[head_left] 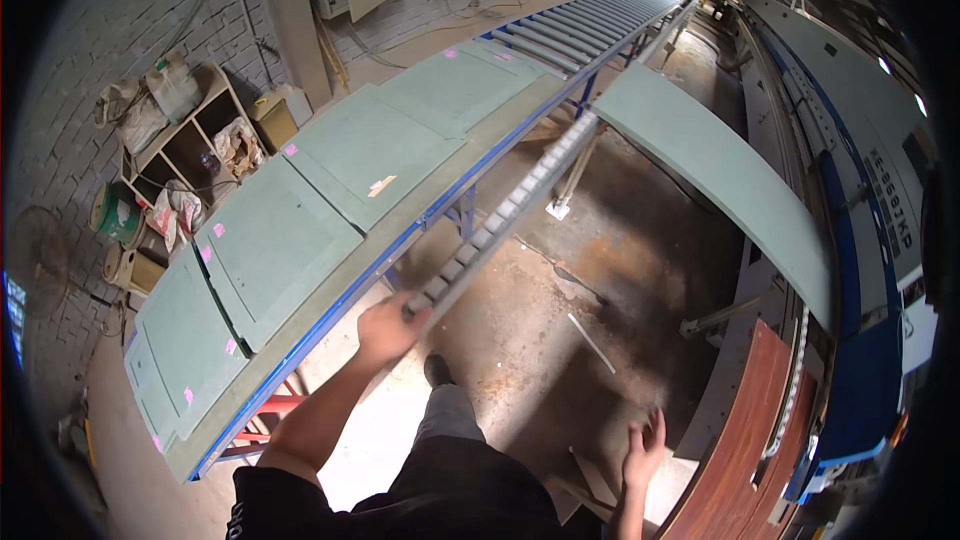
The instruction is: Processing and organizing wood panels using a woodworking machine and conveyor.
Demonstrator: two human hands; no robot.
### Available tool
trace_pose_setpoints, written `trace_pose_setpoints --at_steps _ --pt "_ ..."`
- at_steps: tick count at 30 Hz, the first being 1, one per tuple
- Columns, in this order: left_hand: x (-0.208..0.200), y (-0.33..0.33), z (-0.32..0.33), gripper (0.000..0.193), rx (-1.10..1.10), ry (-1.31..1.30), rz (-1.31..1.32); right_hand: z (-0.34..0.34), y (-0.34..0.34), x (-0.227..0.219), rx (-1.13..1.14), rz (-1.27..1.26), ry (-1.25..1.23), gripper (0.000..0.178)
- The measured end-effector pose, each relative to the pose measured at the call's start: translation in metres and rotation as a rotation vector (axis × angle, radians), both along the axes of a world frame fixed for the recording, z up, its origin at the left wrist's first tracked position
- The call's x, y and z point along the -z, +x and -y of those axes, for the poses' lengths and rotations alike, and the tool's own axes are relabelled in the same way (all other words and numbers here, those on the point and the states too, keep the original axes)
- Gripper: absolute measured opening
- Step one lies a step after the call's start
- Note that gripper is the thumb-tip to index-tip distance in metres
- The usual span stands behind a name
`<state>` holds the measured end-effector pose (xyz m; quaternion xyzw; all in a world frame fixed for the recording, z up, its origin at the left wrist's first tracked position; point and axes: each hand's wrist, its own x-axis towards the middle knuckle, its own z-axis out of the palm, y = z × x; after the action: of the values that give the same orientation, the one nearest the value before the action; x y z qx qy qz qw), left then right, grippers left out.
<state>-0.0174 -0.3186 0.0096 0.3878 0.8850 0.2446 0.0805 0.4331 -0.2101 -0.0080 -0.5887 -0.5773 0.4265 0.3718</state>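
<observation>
My left hand point(390, 328) is closed around the near end of a narrow rail point(500, 212) set with a row of small pale rollers. The rail slants away toward the far right. Past its far end, a long pale-green board point(720, 160) stretches across to the machine side on the right. My right hand point(643, 448) hangs low on the right above the floor, holding nothing, its fingers apart. Left of the rail, several flat green panels point(285, 250) with small pink stickers lie on a long blue-edged table point(425, 210).
A roller conveyor point(590, 25) continues beyond the table. Along the right runs a long grey-and-blue machine point(860, 130), with reddish-brown boards point(735, 435) in front. Cluttered shelves point(185, 130) stand by the left wall. A thin pale strip point(592, 343) lies on the stained floor.
</observation>
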Motion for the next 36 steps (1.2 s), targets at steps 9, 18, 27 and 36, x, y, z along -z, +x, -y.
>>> trace_pose_setpoints --at_steps 9,18,27,36 --pt "0.095 -0.152 -0.019 0.051 -0.262 0.216 1.340 -0.162 -0.549 -0.040 -0.783 -0.540 -0.605 0.027" --pt "0.204 -0.231 -0.083 0.058 -0.815 0.708 1.578 -0.246 -0.764 0.217 -0.518 -0.047 -0.907 0.023" --pt "0.243 -0.299 -0.135 0.063 -1.241 0.788 1.243 -0.268 -0.807 0.229 -0.210 -0.500 -1.014 0.028" --pt "0.218 -0.408 -0.207 0.069 -0.961 1.134 1.529 -0.337 -0.794 0.215 -0.538 -0.706 -0.904 0.035"
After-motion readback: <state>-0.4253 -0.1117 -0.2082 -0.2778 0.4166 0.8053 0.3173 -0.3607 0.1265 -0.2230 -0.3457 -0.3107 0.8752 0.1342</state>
